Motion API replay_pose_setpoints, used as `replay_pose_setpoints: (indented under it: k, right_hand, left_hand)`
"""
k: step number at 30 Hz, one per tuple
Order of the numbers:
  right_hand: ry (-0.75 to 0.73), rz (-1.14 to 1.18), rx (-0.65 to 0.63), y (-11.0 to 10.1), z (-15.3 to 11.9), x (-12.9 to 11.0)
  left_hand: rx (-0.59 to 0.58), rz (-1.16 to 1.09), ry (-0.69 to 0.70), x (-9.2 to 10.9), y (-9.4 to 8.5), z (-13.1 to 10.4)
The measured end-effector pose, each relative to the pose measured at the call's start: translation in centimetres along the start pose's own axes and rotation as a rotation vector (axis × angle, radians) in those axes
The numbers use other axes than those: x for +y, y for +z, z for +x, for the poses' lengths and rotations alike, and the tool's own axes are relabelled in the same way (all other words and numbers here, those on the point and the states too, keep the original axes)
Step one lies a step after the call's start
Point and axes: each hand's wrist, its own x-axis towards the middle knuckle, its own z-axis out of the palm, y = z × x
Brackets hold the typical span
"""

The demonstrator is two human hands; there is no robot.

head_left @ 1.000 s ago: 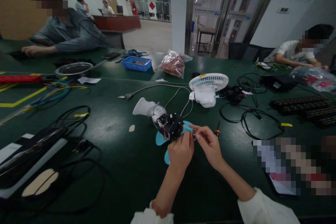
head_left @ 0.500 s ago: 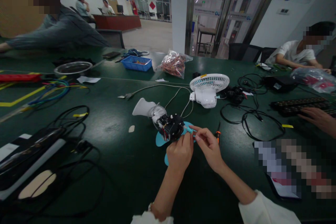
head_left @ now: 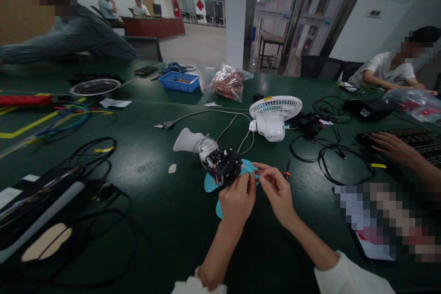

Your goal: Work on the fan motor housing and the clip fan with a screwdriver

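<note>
An opened fan motor unit, black with wires showing, lies on the table joined to a white fan stand. Light-blue fan blades spread beneath it. A small light-blue knob-like piece sits at the right side of the motor. My left hand is closed, its fingers pinched on that piece. My right hand is beside it, index finger reaching to the piece and thumb curled under; whatever lies between these fingertips is hidden. A screwdriver with an orange and black handle lies just past my right hand.
A second white fan lies behind the motor, its cord running left. Black cables and a keyboard with another person's hand are at right. A blue tray and a bag of copper-coloured parts stand farther back.
My right hand has shifted slightly right, its fingers a little higher around the light-blue piece. My left hand barely moves. The other person's hand has moved left over the keyboard.
</note>
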Motion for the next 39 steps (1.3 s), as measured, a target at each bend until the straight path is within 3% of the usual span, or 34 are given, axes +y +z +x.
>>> replay_pose_setpoints:
  k: [9, 12, 19, 25, 39]
  right_hand:
    - [0.111, 0.078, 0.081, -0.2, 0.8, 0.6]
    - [0.159, 0.106, 0.059, -0.2, 0.8, 0.8]
    - [0.294, 0.269, 0.14, -0.5, 1.2, 1.4]
    - [0.415, 0.294, 0.087, -0.7, 1.3, 2.0]
    - [0.668, 0.529, 0.113, -1.1, 1.5, 2.7]
  left_hand:
    - [-0.065, -0.165, -0.137, 0.1, -0.3, 0.2]
    - [-0.066, -0.109, -0.084, 0.1, -0.4, 0.2]
    - [-0.053, 0.032, 0.09, 0.0, -0.4, 0.2]
    - [-0.144, 0.058, 0.195, 0.0, -0.5, 0.2]
    - [-0.16, 0.049, 0.175, 0.0, -0.6, 0.2]
